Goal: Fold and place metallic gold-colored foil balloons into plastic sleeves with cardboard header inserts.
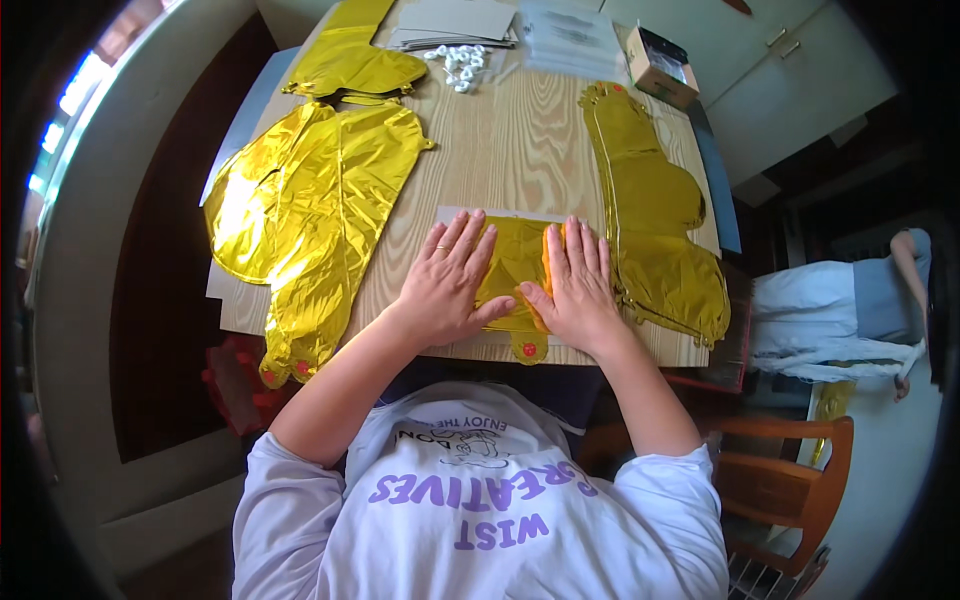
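On the wooden table before me lies a folded gold foil balloon (515,245), over a pale card (450,213) whose edge shows past the foil. My left hand (450,280) rests flat near the card's left side, fingers straight and slightly apart. Flat on the foil's right part is my right hand (576,285), fingers outstretched. Along its thumb side shows something orange (547,260), mostly hidden under the palm, its kind unclear. A round gold tab (529,348) with a red dot sticks out from the foil toward me.
Spread gold foil balloons (310,200) cover the table's left; a folded stack (655,200) lies right. Farther off are white small pieces (463,68), grey cards (455,22), clear plastic bags (570,42) and a cardboard box (662,68). A wooden chair (790,480) and another person (840,305) are at right.
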